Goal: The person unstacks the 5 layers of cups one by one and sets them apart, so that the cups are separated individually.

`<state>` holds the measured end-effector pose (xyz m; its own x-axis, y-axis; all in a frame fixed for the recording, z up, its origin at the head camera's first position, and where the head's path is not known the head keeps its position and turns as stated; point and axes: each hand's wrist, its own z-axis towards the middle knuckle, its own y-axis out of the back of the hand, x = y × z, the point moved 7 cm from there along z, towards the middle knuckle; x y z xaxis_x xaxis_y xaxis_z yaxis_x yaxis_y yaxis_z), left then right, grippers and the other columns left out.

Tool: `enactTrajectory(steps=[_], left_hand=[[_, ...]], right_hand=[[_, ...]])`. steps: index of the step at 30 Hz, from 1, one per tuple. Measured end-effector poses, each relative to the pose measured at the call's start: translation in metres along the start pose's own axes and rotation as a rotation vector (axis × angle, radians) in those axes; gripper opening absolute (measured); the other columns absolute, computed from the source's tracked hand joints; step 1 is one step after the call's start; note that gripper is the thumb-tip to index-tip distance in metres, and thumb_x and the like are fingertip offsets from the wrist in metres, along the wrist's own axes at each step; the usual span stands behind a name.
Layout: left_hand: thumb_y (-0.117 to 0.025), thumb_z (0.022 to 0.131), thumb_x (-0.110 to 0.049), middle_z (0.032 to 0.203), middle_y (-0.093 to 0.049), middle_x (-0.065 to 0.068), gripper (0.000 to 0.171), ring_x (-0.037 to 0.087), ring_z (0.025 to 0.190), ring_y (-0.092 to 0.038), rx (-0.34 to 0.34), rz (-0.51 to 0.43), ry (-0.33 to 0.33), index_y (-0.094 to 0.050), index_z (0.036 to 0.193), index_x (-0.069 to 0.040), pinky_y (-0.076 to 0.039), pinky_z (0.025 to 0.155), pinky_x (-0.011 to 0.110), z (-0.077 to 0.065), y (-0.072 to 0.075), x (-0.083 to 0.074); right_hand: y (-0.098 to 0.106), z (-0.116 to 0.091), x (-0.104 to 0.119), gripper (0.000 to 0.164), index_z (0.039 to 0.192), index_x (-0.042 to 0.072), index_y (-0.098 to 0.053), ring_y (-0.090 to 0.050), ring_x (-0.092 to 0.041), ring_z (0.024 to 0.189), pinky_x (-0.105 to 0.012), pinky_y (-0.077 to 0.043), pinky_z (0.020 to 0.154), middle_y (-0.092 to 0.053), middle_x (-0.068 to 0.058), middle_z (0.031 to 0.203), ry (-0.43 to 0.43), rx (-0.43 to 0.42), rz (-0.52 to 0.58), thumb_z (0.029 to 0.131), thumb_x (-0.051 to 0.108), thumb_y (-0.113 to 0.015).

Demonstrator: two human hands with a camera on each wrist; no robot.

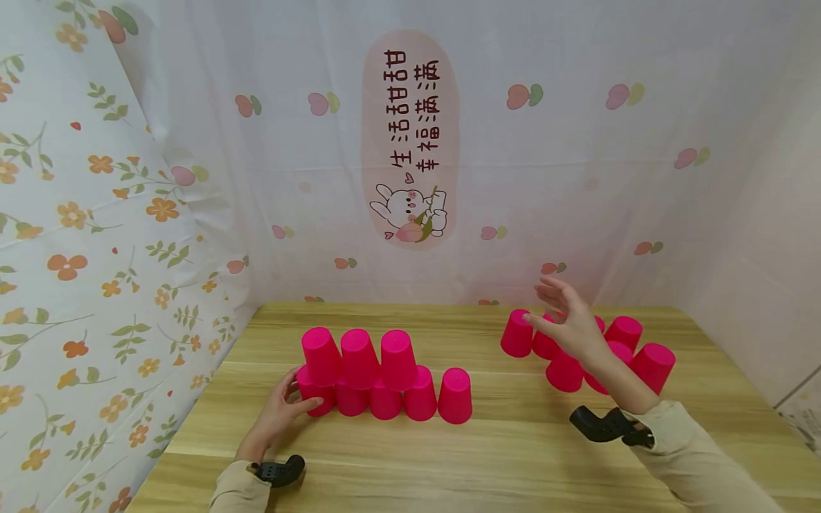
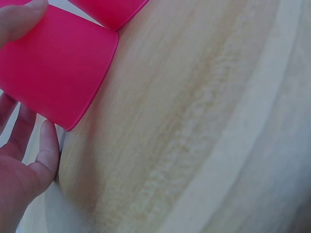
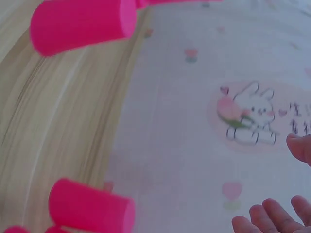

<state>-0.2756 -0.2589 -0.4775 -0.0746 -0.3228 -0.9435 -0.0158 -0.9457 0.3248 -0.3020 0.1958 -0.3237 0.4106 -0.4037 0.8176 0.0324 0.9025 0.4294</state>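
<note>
Upside-down pink plastic cups stand in a row at the left of the table, and 3 more cups [image 1: 358, 358] sit upside down on top of them. My left hand [image 1: 279, 410] is round the leftmost bottom cup [image 1: 316, 396], thumb in front. In the left wrist view, the thumb [image 2: 22, 19] lies on the cup's side and the other fingers are on its opposite side. At the right, my right hand [image 1: 571, 324] is raised over a loose group of pink cups [image 1: 564, 372], fingers spread, holding nothing. It partly hides several of them.
The row's rightmost cup [image 1: 455, 396] has nothing on it. A wood-grain table [image 1: 398, 470] carries everything. Behind hangs a white curtain [image 1: 288, 171] with a rabbit print; a floral cloth [image 1: 96, 249] hangs at the left. Each wrist wears a black camera mount [image 1: 603, 424].
</note>
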Motion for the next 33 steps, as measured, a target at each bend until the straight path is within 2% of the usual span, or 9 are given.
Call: enactTrajectory(steps=[8,19,25,30,33], left_hand=[[-0.067,0.076,-0.004,0.123,-0.044,0.02,0.061,0.035,0.112,-0.04,-0.003,-0.004,-0.02,-0.037,0.129,-0.001,-0.036,0.091,0.046,-0.001,0.001,0.0],[-0.067,0.076,-0.004,0.125,-0.043,0.02,0.062,0.035,0.114,-0.038,-0.004,-0.011,-0.001,-0.037,0.13,-0.002,-0.03,0.095,0.049,0.0,0.001,0.001],[-0.068,0.075,-0.004,0.124,-0.043,0.02,0.063,0.036,0.114,-0.038,-0.002,-0.01,0.004,-0.037,0.13,-0.002,-0.03,0.095,0.05,0.001,0.001,0.003],[-0.068,0.075,-0.003,0.124,-0.043,0.021,0.063,0.036,0.114,-0.038,-0.007,-0.009,0.005,-0.037,0.13,-0.002,-0.03,0.095,0.05,0.001,0.001,0.004],[-0.067,0.076,-0.003,0.124,-0.043,0.02,0.063,0.035,0.114,-0.038,-0.004,-0.009,0.01,-0.036,0.13,-0.002,-0.03,0.095,0.05,0.001,0.001,0.004]], right_hand=[[-0.055,0.01,0.028,0.066,0.132,0.001,-0.03,-0.038,-0.032,0.119,-0.043,-0.034,0.092,-0.039,-0.02,0.13,0.043,0.101,0.14,0.077,0.004,-0.067],[-0.129,0.013,0.047,0.068,0.133,0.001,-0.03,-0.035,-0.035,0.121,-0.05,-0.031,0.094,-0.037,-0.019,0.132,0.038,0.247,0.29,0.076,0.003,-0.067],[-0.158,0.011,0.049,0.068,0.134,0.003,-0.03,-0.037,-0.032,0.12,-0.048,-0.032,0.095,-0.038,-0.018,0.132,0.009,0.307,0.322,0.077,0.005,-0.067],[-0.177,0.007,0.049,0.067,0.134,0.003,-0.03,-0.038,-0.031,0.119,-0.047,-0.033,0.095,-0.038,-0.017,0.132,-0.01,0.369,0.3,0.078,0.007,-0.066],[-0.182,0.001,0.054,0.067,0.133,0.001,-0.029,-0.039,-0.035,0.117,-0.05,-0.033,0.093,-0.04,-0.02,0.129,-0.016,0.392,0.284,0.077,0.004,-0.066]])
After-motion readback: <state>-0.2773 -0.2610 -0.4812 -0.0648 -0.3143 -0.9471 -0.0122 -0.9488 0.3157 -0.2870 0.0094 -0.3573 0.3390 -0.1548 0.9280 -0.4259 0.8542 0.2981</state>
